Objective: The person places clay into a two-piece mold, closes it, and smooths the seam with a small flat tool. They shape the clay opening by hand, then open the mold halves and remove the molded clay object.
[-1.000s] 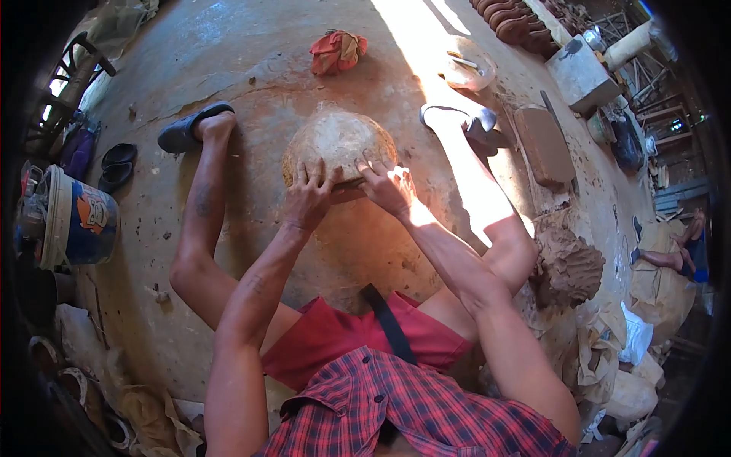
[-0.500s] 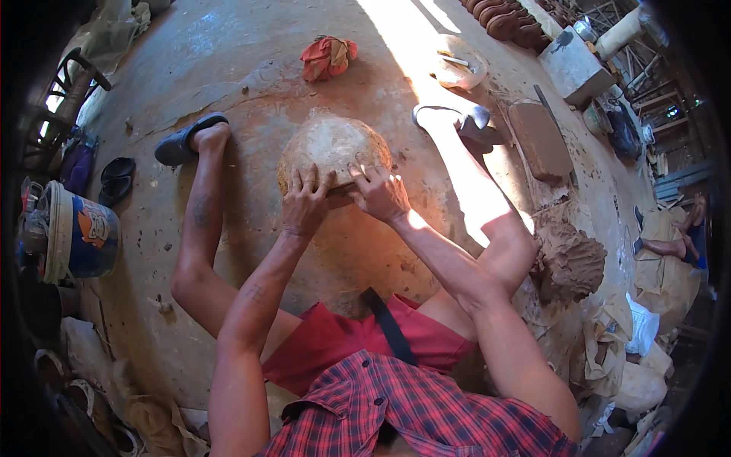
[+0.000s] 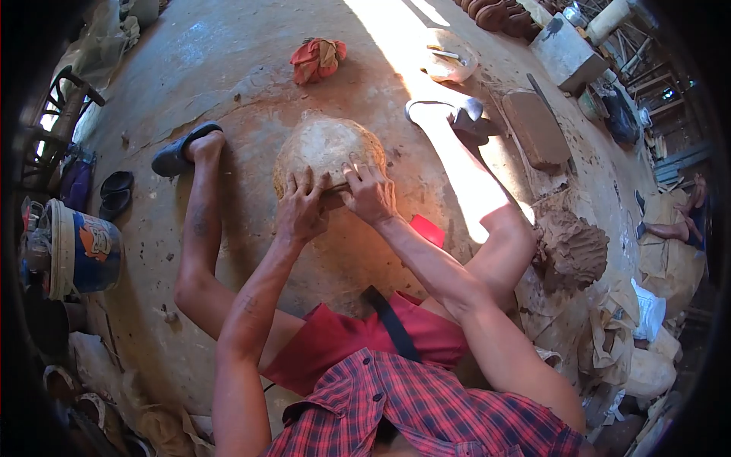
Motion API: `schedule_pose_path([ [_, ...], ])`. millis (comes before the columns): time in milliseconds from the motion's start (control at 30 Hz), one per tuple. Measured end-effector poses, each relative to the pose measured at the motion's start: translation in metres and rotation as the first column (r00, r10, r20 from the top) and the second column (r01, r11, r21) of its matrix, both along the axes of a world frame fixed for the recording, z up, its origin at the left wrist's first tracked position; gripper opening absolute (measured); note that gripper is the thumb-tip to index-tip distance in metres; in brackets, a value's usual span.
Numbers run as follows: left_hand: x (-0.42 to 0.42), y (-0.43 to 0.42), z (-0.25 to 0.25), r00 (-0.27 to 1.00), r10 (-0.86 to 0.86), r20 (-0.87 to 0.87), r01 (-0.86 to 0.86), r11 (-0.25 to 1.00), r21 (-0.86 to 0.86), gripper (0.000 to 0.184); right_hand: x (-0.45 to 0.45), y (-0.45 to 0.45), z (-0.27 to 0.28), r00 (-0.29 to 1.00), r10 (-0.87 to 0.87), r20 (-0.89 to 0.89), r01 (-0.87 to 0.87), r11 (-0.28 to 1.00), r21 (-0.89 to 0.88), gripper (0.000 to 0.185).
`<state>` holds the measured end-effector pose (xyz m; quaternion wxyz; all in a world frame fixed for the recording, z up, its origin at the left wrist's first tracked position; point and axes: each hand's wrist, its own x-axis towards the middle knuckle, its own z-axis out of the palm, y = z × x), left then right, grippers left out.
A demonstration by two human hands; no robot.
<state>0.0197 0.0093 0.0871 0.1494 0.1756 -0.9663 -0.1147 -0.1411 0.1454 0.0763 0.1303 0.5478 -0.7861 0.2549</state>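
Brown dome [image 3: 327, 145], upper centre of the frame: left hand [image 3: 301, 210] and right hand [image 3: 371, 196] hide part of its near edge; whether their grip closes underneath, I cannot tell.

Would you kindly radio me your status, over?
Left hand and right hand both at near edge of rounded form. Form domed side up. Red cloth beyond, clear of it.

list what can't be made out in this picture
From the head view:
Underside of the domed form: hidden by its upper surface.
What the palms of the left hand and right hand touch: hidden by the hands' backs.
Head of the person at far right: lost in the dark lens border.
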Motion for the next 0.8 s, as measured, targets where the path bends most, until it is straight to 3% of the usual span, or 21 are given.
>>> schedule_pose_path([
  [67,0.001,-0.005,0.002,1.000,0.002,0.009,-0.002,1.000,0.015,0.085,0.006,-0.003,0.016,0.994,-0.036,0.100,0.032,0.999,0.038,0.069],
  [200,0.000,-0.002,0.004,0.999,0.033,-0.009,-0.033,0.999,0.025,0.083,0.006,-0.009,0.016,0.994,-0.101,0.048,0.098,0.994,0.056,0.071],
  [267,0.014,-0.014,0.003,0.998,-0.013,-0.061,0.026,0.977,0.209,0.086,0.007,-0.004,0.042,0.981,-0.091,0.169,0.060,0.981,0.185,0.078],
  [300,0.023,-0.018,0.000,0.998,-0.015,-0.059,0.027,0.979,0.204,0.086,-0.001,0.001,0.036,0.981,-0.092,0.172,0.061,0.982,0.180,0.078],
  [367,0.039,-0.023,-0.013,0.961,0.137,-0.241,-0.068,0.959,0.274,0.102,-0.028,0.025,0.012,0.923,0.043,0.382,-0.006,0.995,-0.100,0.088],
  [400,0.042,-0.026,-0.022,0.961,0.141,-0.239,-0.070,0.956,0.283,0.102,-0.031,0.042,0.014,0.915,-0.100,0.391,0.099,0.995,0.024,0.096],
  [467,0.049,-0.028,-0.038,0.969,0.144,-0.202,-0.033,0.883,0.469,0.110,-0.048,0.061,-0.011,0.816,-0.094,0.571,0.094,0.995,0.029,0.100],
  [500,0.047,-0.026,-0.040,0.971,0.144,-0.193,-0.036,0.878,0.477,0.110,-0.050,0.064,-0.006,0.662,-0.136,0.737,0.056,0.990,0.133,0.101],
  [533,0.042,-0.024,-0.042,0.966,0.151,-0.209,-0.053,0.909,0.413,0.105,-0.051,0.063,-0.010,0.655,-0.145,0.741,0.058,0.988,0.143,0.101],
  [600,0.036,-0.027,-0.046,0.964,0.154,-0.215,-0.070,0.932,0.355,0.101,-0.050,0.055,-0.018,0.414,-0.112,0.903,0.045,0.994,0.103,0.098],
  [733,0.036,-0.033,-0.051,0.966,0.146,-0.214,-0.065,0.937,0.344,0.091,-0.052,0.043,-0.049,0.396,-0.021,0.918,0.124,0.992,-0.031,0.096],
  [800,0.036,-0.032,-0.053,0.965,0.152,-0.214,-0.070,0.936,0.345,0.089,-0.056,0.044,-0.067,0.529,-0.055,0.847,0.151,0.988,-0.030,0.093],
])
